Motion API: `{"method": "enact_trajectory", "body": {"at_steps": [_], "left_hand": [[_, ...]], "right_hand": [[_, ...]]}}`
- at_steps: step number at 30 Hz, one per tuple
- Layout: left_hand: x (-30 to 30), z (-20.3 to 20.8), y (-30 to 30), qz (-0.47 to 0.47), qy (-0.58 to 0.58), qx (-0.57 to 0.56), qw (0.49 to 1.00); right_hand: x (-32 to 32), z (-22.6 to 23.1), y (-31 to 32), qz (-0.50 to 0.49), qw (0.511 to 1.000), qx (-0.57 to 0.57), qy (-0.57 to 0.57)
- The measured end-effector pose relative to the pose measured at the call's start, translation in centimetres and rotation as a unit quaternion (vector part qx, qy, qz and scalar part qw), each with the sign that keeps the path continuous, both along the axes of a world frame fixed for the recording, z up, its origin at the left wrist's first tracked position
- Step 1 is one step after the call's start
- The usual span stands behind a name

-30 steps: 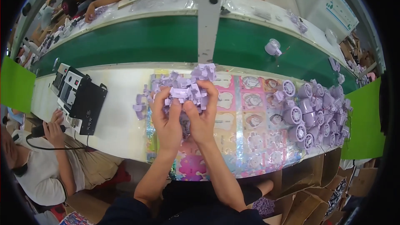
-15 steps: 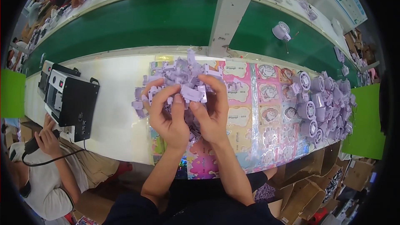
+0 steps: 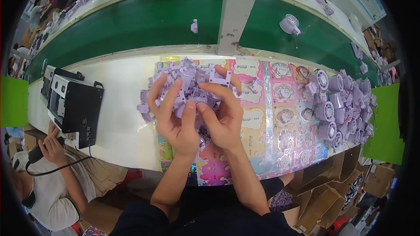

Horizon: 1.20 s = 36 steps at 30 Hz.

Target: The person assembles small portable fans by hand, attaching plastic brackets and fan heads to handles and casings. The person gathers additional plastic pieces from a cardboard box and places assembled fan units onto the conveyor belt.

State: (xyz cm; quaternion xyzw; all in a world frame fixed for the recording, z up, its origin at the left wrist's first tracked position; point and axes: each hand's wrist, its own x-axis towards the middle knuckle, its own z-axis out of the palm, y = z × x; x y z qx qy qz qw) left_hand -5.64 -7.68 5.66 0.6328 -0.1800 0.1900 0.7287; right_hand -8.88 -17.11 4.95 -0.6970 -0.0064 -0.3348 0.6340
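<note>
A heap of small light-purple plastic parts (image 3: 186, 72), many of them bracket-shaped, lies before me on the table. My left hand (image 3: 177, 120) is cupped against the heap's left and near side, fingers curled round some parts. My right hand (image 3: 223, 116) mirrors it on the right, its index finger bent over the parts and a flat bracket (image 3: 220, 77) near its fingers. The thumb tips almost meet at the near side. Which individual parts each hand grips is partly hidden by the fingers. A single purple part (image 3: 194, 26) lies on the green conveyor belt (image 3: 153, 28) beyond.
Assembled purple round housings (image 3: 334, 111) with wires crowd the table's right end. Printed colourful sheets (image 3: 280, 126) cover the tabletop there. A black-and-white machine (image 3: 81, 109) stands left, beside a seated co-worker (image 3: 48, 188). A grey post (image 3: 238, 13) rises beyond the heap. Cardboard boxes (image 3: 321, 205) sit lower right.
The part that showed between my thumbs and fingers is no longer there. A purple part now lies on the belt beyond the heap. My hands have spread slightly, and the view has shifted a little.
</note>
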Motion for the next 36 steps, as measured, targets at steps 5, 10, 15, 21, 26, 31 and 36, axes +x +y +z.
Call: {"method": "enact_trajectory", "body": {"at_steps": [5,10,15,21,26,31,36], "left_hand": [[0.3,-0.5,0.0,0.028,-0.037,-0.005,0.999],[0.2,-0.7,-0.2,0.026,-0.065,0.005,0.998],[0.2,-0.6,0.0,0.084,-0.059,0.098,0.99],[0.6,0.0,-0.4,0.147,-0.032,0.181,0.972],[1.9,2.1,-0.1,0.16,-0.051,0.229,0.959],[4.3,2.8,0.9,0.133,-0.069,0.328,0.933],[14.1,3.9,0.2,-0.029,0.093,0.268,0.959]], "right_hand": [[-0.1,0.2,-0.1,-0.038,0.999,0.019,0.008],[-0.5,-0.3,-0.4,-0.04,0.999,-0.003,-0.002],[-0.4,0.0,-0.3,-0.095,0.995,-0.014,-0.014],[0.1,0.2,-0.9,-0.107,0.992,0.065,-0.033],[1.8,1.1,-8.2,-0.143,0.988,-0.028,0.054],[1.0,-3.3,-13.1,-0.086,0.986,0.031,0.14],[0.4,-2.2,-13.9,-0.038,0.988,0.036,0.143]]}}
